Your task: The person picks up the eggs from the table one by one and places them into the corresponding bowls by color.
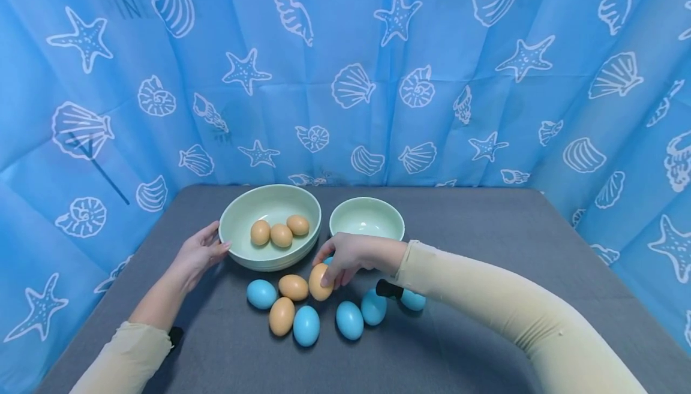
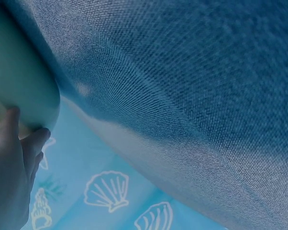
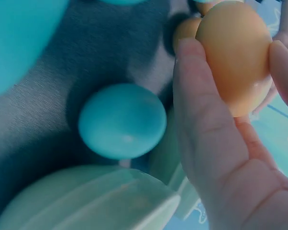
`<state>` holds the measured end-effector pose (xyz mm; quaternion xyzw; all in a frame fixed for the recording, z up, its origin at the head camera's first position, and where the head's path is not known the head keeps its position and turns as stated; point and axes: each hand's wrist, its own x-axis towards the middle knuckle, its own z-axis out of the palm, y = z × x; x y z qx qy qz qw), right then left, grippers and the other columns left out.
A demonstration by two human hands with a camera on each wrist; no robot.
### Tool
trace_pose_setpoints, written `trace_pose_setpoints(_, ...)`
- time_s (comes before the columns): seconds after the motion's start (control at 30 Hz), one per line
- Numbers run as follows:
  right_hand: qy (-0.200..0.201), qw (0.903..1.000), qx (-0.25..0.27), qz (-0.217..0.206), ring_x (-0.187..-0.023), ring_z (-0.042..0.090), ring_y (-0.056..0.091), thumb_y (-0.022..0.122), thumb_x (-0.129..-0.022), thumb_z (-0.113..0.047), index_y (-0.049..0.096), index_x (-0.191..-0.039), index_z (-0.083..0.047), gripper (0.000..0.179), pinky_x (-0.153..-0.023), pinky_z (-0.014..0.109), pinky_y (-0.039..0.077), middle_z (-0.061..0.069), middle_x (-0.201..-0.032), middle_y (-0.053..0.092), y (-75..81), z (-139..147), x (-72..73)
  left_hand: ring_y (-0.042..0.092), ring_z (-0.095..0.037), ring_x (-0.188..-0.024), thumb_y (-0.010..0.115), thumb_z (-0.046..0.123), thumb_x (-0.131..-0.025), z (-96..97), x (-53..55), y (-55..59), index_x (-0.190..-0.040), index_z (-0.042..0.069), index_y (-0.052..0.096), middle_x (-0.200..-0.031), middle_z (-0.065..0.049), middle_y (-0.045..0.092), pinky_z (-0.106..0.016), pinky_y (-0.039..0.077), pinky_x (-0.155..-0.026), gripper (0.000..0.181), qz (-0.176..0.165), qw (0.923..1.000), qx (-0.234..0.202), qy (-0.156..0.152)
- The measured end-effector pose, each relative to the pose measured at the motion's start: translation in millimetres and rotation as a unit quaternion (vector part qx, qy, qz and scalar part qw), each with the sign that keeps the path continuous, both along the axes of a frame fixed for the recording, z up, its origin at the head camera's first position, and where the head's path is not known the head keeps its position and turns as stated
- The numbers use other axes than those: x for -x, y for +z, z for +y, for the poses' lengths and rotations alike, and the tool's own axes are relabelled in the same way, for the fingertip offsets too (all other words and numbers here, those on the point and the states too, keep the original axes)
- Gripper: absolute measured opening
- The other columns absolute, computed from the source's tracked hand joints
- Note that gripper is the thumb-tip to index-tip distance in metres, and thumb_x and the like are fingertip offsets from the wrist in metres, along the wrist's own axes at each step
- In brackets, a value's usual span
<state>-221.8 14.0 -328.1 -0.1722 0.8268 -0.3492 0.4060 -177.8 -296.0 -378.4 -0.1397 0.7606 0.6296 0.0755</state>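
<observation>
The large bowl (image 1: 270,205) stood just right of the left hand (image 1: 201,253), touching it, three eggs (image 1: 281,235) inside. The small bowl (image 1: 367,221) stood behind the right hand (image 1: 352,256), which held one egg (image 1: 320,283). On the table (image 1: 464,226), four eggs (image 1: 293,287) lay left and in front of that hand, two others (image 1: 349,321) directly before it, another (image 1: 412,300) farther right by the sleeve (image 1: 475,289), and the last (image 1: 328,260) partly hidden behind it.

- Tabletop (image 1: 475,226): dark grey, woven-textured surface; far corners rounded.
- Curtain (image 1: 345,34): blue, hangs in folds behind the tabletop; printed with white starfish (image 1: 398,17) and seashells (image 1: 352,86).
</observation>
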Motion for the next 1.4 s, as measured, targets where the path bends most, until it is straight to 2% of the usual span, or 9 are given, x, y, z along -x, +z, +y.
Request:
trace_pose_setpoints(0.23, -0.007, 0.9995, 0.028, -0.015, -0.075, 0.02, 0.07, 0.075, -0.086, 0.001, 0.066, -0.123, -0.005, 0.038, -0.085, 0.042, 0.061, 0.012, -0.086, 0.072, 9.4, -0.9, 5.8, 0.009, -0.035, -0.154, 0.049, 0.008, -0.106, -0.8, 2.5, 0.5, -0.159, 0.006, -0.007, -0.167, -0.017, -0.006, -0.05, 0.027, -0.121, 0.077, 0.0, 1.0, 0.007, 0.0)
trace_pose_setpoints(0.47, -0.01, 0.999, 0.037, -0.022, -0.075, 0.02, 0.068, 0.073, -0.088, 0.001, 0.063, -0.126, -0.004, 0.039, -0.079, 0.036, 0.062, 0.012, -0.087, 0.07, 19.5, -3.2, 11.1, 0.01, -0.035, -0.154, 0.049, 0.008, -0.106, -3.0, 2.0, -1.2, -0.16, 0.007, -0.006, -0.167, -0.017, -0.005, -0.049, 0.027, -0.122, 0.077, -0.001, 1.0, 0.007, 0.001)
trace_pose_setpoints(0.87, -0.02, 0.9974, 0.062, -0.032, -0.072, 0.019, 0.07, 0.072, -0.089, 0.002, 0.061, -0.131, -0.002, 0.044, -0.086, 0.041, 0.061, 0.011, -0.091, 0.071, 33.9, -9.1, 17.5, 0.01, -0.035, -0.154, 0.05, 0.008, -0.106, -2.6, 0.0, -0.8, -0.16, 0.006, -0.005, -0.167, -0.017, -0.004, -0.05, 0.027, -0.122, 0.077, 0.003, 1.0, 0.002, -0.002)
trace_pose_setpoints(1.1, -0.027, 0.9969, 0.063, -0.039, -0.076, 0.021, 0.072, 0.072, -0.089, 0.001, 0.06, -0.135, -0.004, 0.048, -0.085, 0.039, 0.062, 0.013, -0.093, 0.073, 40.9, -10.7, 21.0, 0.01, -0.035, -0.154, 0.05, 0.006, -0.105, -0.7, 0.1, -1.1, -0.159, 0.004, -0.005, -0.167, -0.018, -0.004, -0.049, 0.029, -0.121, 0.077, 0.012, 0.9999, 0.007, -0.001)
trace_pose_setpoints(1.23, -0.028, 0.9963, 0.067, -0.046, -0.077, 0.021, 0.073, 0.072, -0.089, 0.002, 0.058, -0.137, -0.003, 0.05, -0.088, 0.04, 0.061, 0.014, -0.096, 0.073, 43.0, -12.2, 22.2, 0.01, -0.035, -0.154, 0.049, 0.006, -0.105, -0.4, -0.2, -0.6, -0.16, 0.004, -0.005, -0.167, -0.017, -0.004, -0.049, 0.028, -0.121, 0.077, 0.009, 0.9999, 0.005, -0.002)
trace_pose_setpoints(1.4, -0.029, 0.9967, 0.065, -0.04, -0.076, 0.021, 0.072, 0.071, -0.09, 0.001, 0.058, -0.138, -0.005, 0.05, -0.086, 0.039, 0.061, 0.014, -0.098, 0.072, 44.9, -14.2, 25.3, 0.01, -0.035, -0.154, 0.049, 0.007, -0.105, -0.5, -0.3, 0.2, -0.16, 0.006, -0.005, -0.167, -0.017, -0.003, -0.049, 0.029, -0.121, 0.077, 0.005, 1.0, 0.005, -0.002)
